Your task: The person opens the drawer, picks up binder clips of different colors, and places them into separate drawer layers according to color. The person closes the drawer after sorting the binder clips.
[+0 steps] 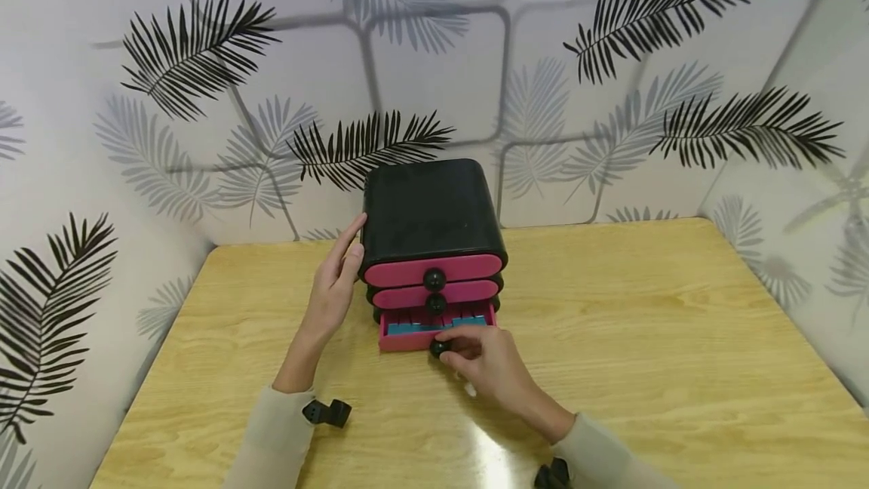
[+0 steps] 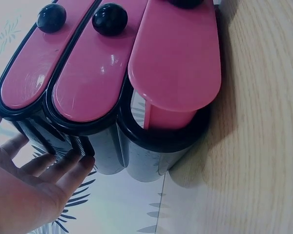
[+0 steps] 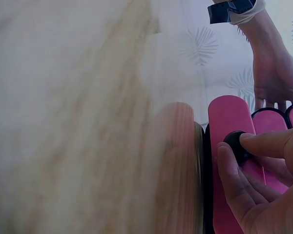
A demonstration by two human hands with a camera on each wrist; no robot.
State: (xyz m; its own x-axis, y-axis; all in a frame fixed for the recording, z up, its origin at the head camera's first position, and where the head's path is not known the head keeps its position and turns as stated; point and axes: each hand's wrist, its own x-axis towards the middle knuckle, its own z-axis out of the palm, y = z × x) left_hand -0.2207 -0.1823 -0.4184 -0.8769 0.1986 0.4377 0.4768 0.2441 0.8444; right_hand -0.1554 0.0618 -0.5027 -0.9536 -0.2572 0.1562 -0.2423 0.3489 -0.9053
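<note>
A black drawer box (image 1: 431,210) with three pink-fronted drawers stands on the table. Its bottom drawer (image 1: 400,342) is pulled partly out, and blue pieces (image 1: 468,321) show inside it. My right hand (image 1: 492,368) pinches the round black knob (image 3: 237,145) of that drawer between thumb and fingers. With fingers extended, my left hand (image 1: 333,285) rests against the left side of the box; in the left wrist view its fingertips (image 2: 80,168) lie along the black side wall. The middle drawer (image 2: 95,73) and the top drawer (image 2: 34,63) are closed.
The wooden table (image 1: 645,338) reaches to both sides of the box. Behind it rises a wall covering (image 1: 434,74) with a leaf pattern. Black straps with small blocks (image 1: 327,413) sit at both wrists.
</note>
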